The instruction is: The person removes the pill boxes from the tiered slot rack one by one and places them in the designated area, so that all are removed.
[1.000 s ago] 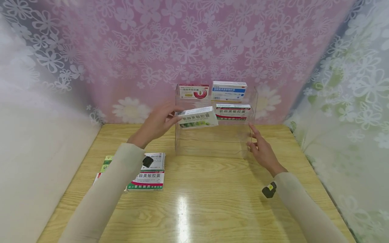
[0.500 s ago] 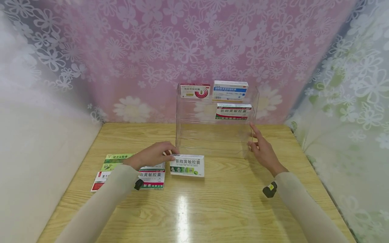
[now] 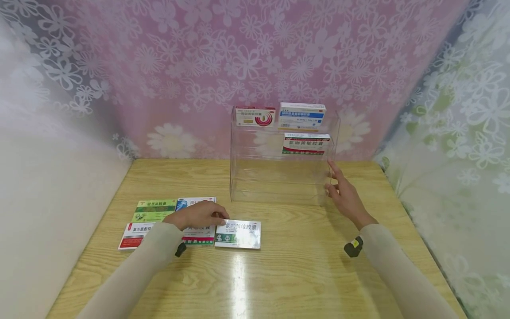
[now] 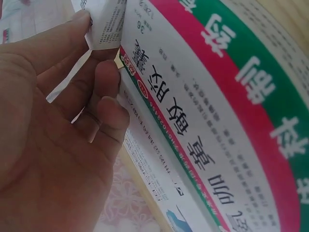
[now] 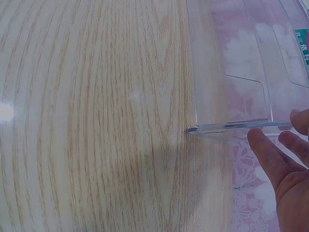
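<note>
A white medicine box [image 3: 237, 235] with green pictures lies on or just above the table, to the right of several other boxes. My left hand [image 3: 201, 215] pinches its left end; the left wrist view shows the thumb on the box edge [image 4: 104, 24] and other fingers curled behind. Close under that hand is a larger white box [image 4: 193, 121] with magenta and green bands. My right hand [image 3: 347, 199] touches the right side of a clear tiered rack [image 3: 279, 181]. Its fingertips [image 5: 256, 135] rest against the side panel, fingers fairly straight.
The rack holds a red-and-white box [image 3: 255, 117], a blue-and-white box [image 3: 302, 116] and a green-and-red banded box [image 3: 306, 144]. At the left of the wooden table [image 3: 295, 266] lie a green box [image 3: 153, 210] and a red-and-white box [image 3: 133, 237]. A floral cloth [image 3: 247, 57] hangs behind.
My left hand has carried the white box from the rack's middle tier down to the table, beside the other boxes. My right hand has stayed at the rack's side.
</note>
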The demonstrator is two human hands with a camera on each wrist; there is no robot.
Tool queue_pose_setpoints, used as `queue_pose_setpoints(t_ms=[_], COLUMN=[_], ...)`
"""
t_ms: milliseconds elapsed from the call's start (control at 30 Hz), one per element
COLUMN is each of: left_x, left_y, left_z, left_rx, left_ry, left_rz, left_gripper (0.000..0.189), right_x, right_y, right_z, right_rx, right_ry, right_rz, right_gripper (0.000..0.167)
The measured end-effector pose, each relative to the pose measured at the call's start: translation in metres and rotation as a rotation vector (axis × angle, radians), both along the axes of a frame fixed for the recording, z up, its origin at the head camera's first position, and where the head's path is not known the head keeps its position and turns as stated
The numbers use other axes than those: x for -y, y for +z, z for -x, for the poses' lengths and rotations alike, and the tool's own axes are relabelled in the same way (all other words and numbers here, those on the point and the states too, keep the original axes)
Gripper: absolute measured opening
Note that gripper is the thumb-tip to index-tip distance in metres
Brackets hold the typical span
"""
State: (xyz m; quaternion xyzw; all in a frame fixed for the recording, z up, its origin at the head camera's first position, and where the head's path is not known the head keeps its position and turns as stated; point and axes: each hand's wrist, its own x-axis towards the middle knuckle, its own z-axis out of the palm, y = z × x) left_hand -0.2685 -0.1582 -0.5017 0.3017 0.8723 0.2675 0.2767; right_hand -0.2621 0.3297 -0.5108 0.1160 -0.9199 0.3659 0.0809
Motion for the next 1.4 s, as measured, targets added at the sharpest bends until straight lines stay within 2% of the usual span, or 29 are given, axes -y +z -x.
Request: queue_pose_setpoints(t_ms=[200,333,433,567,733,1067,1267,1400], left_x=[0.000,0.000,-0.002,-0.006,-0.009,-0.008,-0.007,-0.004], left_y=[-0.002,-0.008,-0.011,-0.010,-0.008,-0.009,-0.011,-0.016], left_z=[0.001,0.002,-0.001,-0.010,-0.016,-0.017,-0.016,-0.012], left_rx=[-0.016,-0.021,-0.030,-0.084,-0.184,-0.281,-0.272,-0.253], left_ry=[-0.003,0.006,0.026,0.033,-0.010,-0.030,-0.036,-0.002], left_rz=[-0.005,-0.011,-0.007,0.067,0.173,0.207,0.192,0.165], left_gripper=[0.020,0.020,0.026,0.049,0.064,0.065,0.068,0.072], right_x=[0.001,0.001,0.001,0.002,0.001,0.000,0.000,0.001], right_y=[0.001,-0.001,-0.001,0.001,0.002,0.000,-0.001,0.000], right_z=[0.000,0.000,0.000,0.000,0.000,0.002,0.001,0.001], right_rx=[0.020,0.025,0.025,0.019,0.023,0.030,0.037,0.043], right_ry=[-0.009,-0.009,-0.005,-0.007,-0.016,-0.013,-0.010,-0.008], right_rz=[0.002,0.003,0.003,-0.001,-0.005,0.003,0.005,0.003], right_gripper=[0.075,0.075,0.075,0.076,0.079,0.081,0.081,0.079])
